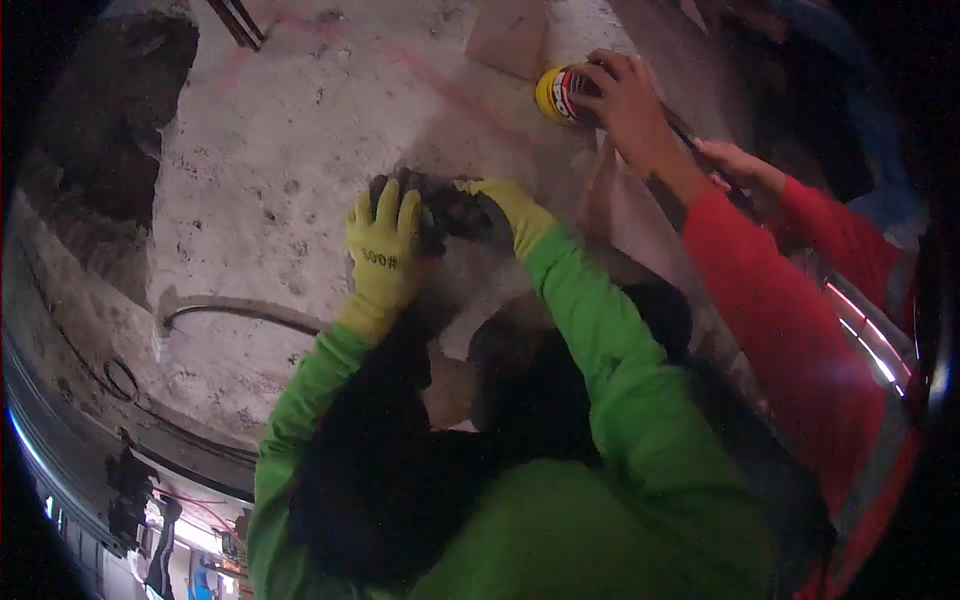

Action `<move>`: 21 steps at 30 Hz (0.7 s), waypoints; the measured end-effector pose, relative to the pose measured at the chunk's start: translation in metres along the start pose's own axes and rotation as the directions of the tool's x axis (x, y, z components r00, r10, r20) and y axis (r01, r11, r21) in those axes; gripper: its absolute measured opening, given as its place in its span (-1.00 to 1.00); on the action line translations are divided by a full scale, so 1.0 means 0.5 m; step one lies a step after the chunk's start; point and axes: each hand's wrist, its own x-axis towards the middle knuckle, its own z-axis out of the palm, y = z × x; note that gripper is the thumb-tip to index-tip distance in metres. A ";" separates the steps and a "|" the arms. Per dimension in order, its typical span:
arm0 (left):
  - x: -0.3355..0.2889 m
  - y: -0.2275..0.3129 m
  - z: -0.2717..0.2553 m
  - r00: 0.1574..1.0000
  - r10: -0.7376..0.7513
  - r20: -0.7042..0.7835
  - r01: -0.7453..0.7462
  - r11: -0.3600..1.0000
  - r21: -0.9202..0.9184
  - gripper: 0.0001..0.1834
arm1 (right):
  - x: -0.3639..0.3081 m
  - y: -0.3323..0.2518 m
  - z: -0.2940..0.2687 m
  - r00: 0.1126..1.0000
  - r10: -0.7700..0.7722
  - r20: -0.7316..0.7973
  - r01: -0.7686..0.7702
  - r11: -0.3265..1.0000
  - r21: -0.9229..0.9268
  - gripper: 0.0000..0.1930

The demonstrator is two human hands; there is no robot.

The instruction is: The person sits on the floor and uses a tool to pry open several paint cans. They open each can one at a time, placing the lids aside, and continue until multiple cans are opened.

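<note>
My left hand (383, 262), in a yellow glove, has its fingers curled over a dark, lumpy object (455, 208) in front of me. From the other side my right hand (508, 208), gloved in yellow as well, grips the same object with bent fingers. Shadow hides what kind of thing it is; a small green spot shows near the left fingertips. Beyond my right hand, a co-worker's bare hand (625, 110) holds a tilted yellow, red and black can (556, 97).
A co-worker in red sleeves (765, 290) reaches in from the right. Rough concrete floor (270, 200) lies around my hands. A dark cable (250, 312) curves out of it at left, beside a dark pit (120, 150). A brown board (508, 38) and thin rods (238, 22) are farther off.
</note>
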 end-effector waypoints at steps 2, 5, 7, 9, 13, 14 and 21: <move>0.007 -0.005 -0.029 0.997 0.001 0.083 0.008 0.995 -0.104 0.00 | -0.054 -0.013 0.051 0.996 -0.045 -0.083 0.032 0.988 -0.153 -0.59; 0.003 -0.051 -0.074 0.980 0.078 0.185 -0.041 0.980 -0.195 0.04 | -0.142 -0.047 0.158 0.924 -0.260 -0.282 0.037 0.793 -0.608 -0.67; 0.017 -0.059 -0.085 0.965 0.117 0.236 -0.072 0.979 -0.192 0.07 | -0.185 -0.067 0.183 0.865 -0.464 -0.190 0.106 0.538 -0.836 -0.61; 0.024 -0.058 -0.089 0.964 0.118 0.239 -0.066 0.975 -0.214 0.04 | -0.193 -0.073 0.185 0.835 -0.541 -0.105 0.145 0.401 -0.905 -0.59; 0.026 -0.043 -0.069 0.977 0.122 0.175 -0.082 0.972 -0.222 0.01 | -0.200 -0.085 0.201 0.818 -0.572 -0.063 0.175 0.353 -0.919 -0.62; 0.024 -0.038 -0.061 0.984 0.123 0.129 -0.093 0.973 -0.213 0.00 | -0.205 -0.090 0.208 0.804 -0.592 -0.054 0.160 0.303 -0.939 -0.62; -0.009 -0.025 -0.045 0.996 0.055 0.066 -0.044 0.986 -0.159 0.00 | -0.167 -0.119 0.184 0.844 -0.471 0.255 0.291 0.004 -0.957 -0.59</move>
